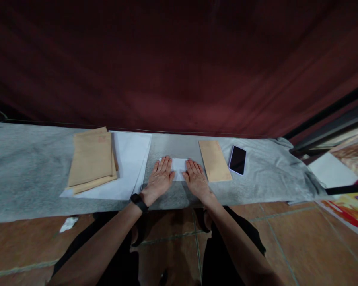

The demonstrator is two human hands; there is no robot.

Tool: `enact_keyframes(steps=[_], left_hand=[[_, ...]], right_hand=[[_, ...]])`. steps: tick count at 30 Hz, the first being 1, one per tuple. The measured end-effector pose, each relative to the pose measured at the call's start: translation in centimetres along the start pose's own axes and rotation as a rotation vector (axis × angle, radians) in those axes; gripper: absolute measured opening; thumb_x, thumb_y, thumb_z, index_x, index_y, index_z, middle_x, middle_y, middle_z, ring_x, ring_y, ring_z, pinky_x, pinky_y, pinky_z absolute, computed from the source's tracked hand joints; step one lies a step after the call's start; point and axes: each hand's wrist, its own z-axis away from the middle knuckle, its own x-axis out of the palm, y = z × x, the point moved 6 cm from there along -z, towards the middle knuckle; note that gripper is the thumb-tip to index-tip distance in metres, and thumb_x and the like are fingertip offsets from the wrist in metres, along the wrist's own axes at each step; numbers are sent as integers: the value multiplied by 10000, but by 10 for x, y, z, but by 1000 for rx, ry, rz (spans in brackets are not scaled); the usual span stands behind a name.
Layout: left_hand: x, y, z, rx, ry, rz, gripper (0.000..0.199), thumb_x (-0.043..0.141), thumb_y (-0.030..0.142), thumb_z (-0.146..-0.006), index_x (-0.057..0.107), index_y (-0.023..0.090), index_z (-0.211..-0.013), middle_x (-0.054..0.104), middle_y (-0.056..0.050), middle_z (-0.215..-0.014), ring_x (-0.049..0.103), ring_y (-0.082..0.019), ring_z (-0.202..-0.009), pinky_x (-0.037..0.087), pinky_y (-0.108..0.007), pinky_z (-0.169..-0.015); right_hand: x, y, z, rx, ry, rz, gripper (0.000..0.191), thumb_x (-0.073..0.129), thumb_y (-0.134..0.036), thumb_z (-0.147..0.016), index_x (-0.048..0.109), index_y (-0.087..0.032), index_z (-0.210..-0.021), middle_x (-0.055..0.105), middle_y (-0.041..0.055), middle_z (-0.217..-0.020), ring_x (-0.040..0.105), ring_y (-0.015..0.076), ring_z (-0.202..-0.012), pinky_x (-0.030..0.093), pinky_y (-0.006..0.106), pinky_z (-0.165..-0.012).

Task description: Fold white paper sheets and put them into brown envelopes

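Observation:
A small white paper (179, 164), apparently folded, lies on the grey cloth in front of me. My left hand (161, 177) rests flat on its left end, fingers stretched forward, with a black band on the wrist. On its right end my right hand (196, 178) lies flat too, thumb pointing inward. Both palms face down and hide the paper's ends. Just right of my right hand lies a single brown envelope (215, 161). Farther left, several brown envelopes (92, 157) are stacked partly over large white sheets (133, 159).
A phone (238, 160) with a pale purple edge lies right of the single envelope. The grey cloth (26, 171) covers a long narrow surface before a dark red curtain (179, 79). A crumpled white tissue (68, 224) is on the tiled floor.

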Motion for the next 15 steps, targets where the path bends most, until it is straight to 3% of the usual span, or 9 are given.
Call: enact_keyframes(steps=[6,15], left_hand=[[-8,2,9,127,-86,9,685,452,490,-959,390,92,-1513,318,-206,-1609,244,-305,-1521,161,-544,-1232],[-17,3,12,192,-202,23,632,583,269,-848,482,135,-1457,372,-174,-1590,295,-309,-1502,205,-542,-1221]], right_hand=[[0,1,1,2,0,1,577,343,-414,-1057,348,-118,-1553,366,132,-1598,319,266,-1493,267,462,-1213],[-3,4,-4,5,-23,-20,550,327,-394,-1060,398,-115,-1528,409,120,-1580,338,273,-1479,290,462,-1201]])
